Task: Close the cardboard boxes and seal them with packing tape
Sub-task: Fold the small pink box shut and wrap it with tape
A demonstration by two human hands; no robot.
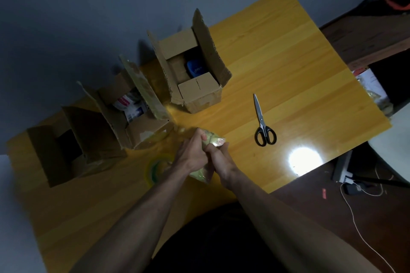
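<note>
- On the yellow tabletop [277,55], three open cardboard boxes stand in a row: a dark left box [55,153], a middle box [133,115], a far box [195,71].
- Near the middle, a tape roll [155,170] lies blurred beside the left hand [190,153].
- Both hands, left and right hand [221,162], grasp a stretch of clear packing tape [213,139] between them.
- Further right, black-handled scissors [263,122] lie apart.

No text is readable: white marks on the blue item [194,69] and print on the packets [131,107] are blurred.
</note>
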